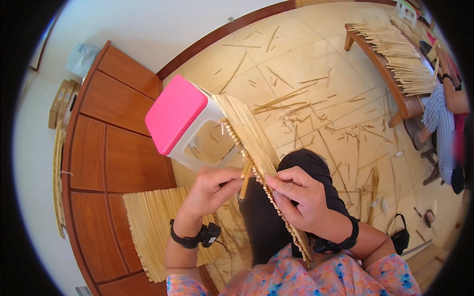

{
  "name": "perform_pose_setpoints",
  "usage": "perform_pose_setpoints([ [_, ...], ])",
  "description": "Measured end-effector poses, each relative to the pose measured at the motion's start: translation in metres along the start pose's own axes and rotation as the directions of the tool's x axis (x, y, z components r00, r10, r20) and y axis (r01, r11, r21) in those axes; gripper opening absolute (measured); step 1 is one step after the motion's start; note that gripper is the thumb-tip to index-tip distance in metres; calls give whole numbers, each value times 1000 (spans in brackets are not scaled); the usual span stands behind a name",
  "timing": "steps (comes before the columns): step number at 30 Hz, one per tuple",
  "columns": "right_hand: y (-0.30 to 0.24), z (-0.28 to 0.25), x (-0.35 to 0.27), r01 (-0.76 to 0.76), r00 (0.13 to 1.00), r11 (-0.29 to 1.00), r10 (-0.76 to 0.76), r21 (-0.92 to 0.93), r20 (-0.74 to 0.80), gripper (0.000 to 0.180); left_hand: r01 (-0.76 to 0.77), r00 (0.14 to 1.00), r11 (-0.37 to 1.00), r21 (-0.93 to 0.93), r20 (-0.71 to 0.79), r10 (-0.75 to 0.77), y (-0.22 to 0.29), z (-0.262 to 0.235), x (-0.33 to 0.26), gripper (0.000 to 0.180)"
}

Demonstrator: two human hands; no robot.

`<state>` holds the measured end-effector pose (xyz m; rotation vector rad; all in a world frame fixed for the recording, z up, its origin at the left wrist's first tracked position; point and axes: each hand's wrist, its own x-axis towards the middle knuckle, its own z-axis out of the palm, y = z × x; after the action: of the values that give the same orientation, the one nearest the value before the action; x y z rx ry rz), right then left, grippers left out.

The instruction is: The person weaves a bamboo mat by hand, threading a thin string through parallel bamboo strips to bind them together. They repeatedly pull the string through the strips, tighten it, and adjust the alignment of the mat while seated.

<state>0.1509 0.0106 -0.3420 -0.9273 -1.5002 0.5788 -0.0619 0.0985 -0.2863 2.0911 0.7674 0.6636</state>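
The reed mat (249, 130) slants from beside the pink-topped stool (177, 116) toward the person. The right hand (301, 200) has its fingers closed on the edge; those of the left hand (217, 187) pinch a short strip (245, 181). Likely edge work, calling next for steady support and fine strip control.

No readable text or numbers.

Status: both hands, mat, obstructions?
Left hand pinching short strip. Right hand gripping stalk mat. Mat slanted over dark trousers. Possible snag: pink-topped stool by mat's far end.
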Motion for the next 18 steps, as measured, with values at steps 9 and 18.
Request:
perform_pose_setpoints([
  [9, -2, -15, 4, 19, 997, 991, -10, -134, 72, 42, -68, 997, 998, -17, -21, 68, 0, 9, 10, 16],
  [18, -11, -13, -9, -132, 989, 971, 143, -200, 39, 53, -121, 985, 989, 81, -118, 130, -3, 12, 7, 9],
])
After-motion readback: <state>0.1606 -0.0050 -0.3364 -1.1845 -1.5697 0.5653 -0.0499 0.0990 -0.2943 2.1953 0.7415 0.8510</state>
